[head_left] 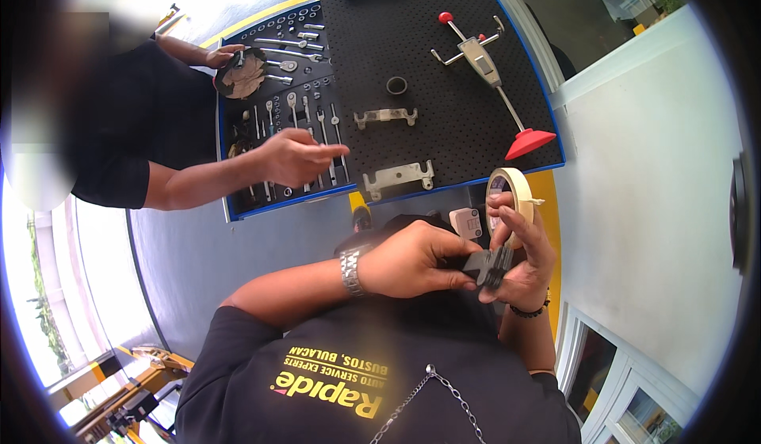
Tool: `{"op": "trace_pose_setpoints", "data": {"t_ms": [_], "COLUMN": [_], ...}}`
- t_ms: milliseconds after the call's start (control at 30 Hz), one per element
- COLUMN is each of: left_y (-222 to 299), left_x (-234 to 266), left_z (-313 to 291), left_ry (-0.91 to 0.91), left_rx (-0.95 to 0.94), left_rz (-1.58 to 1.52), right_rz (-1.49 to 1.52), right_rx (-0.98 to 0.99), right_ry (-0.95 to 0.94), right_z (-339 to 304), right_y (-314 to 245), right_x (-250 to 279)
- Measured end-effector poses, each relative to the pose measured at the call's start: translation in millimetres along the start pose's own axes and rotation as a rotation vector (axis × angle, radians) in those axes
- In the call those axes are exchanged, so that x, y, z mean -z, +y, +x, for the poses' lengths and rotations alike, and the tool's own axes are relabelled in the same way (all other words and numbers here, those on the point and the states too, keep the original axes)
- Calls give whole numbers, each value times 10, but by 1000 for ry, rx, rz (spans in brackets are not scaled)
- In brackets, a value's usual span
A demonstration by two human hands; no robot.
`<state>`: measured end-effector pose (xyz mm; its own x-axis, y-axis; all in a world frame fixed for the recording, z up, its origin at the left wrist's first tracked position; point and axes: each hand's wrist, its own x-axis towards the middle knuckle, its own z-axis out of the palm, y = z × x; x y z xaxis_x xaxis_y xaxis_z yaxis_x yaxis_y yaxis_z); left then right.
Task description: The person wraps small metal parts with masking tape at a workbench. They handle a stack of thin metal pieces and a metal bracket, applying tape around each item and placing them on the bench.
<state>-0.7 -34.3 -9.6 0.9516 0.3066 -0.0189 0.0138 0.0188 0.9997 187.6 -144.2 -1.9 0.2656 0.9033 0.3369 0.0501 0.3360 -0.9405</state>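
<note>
The left hand (404,262), with a silver watch (350,271) at its wrist, pinches a stack of dark grey pads (490,266) between thumb and fingers, while the right hand (525,266) grasps the stack's other end, its raised fingers also bearing a roll of cream masking tape (523,193). The stack sits in front of the torso, below the near edge of a black perforated mat (361,40) carrying two metal brackets (399,176). A co-worker's hand (297,157), index finger extended, hovers above the socket-and-wrench tray (277,193) on the left.
</note>
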Motion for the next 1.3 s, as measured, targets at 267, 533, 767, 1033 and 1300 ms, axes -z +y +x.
{"op": "trace_pose_setpoints", "data": {"t_ms": [267, 533, 767, 1033, 1300], "left_y": [-54, -120, -221, -257, -319], "left_x": [114, 62, 77, 109, 243], "left_z": [-65, -269, -425, -453, -627], "left_ry": [-83, 264, 273, 234, 131], "left_rx": [74, -30, -99, -163, -43], "left_rz": [-59, 8, 55, 23, -116], "right_rz": [62, -259, -433, -501, -596], "right_rx": [-126, -72, 12, 104, 190], "right_ry": [-309, -299, -261, -219, -177], "right_z": [-35, 132, 18, -39, -36], "right_y": [244, 131, 77, -24, -21], "right_x": [191, -94, -309, -427, -572]}}
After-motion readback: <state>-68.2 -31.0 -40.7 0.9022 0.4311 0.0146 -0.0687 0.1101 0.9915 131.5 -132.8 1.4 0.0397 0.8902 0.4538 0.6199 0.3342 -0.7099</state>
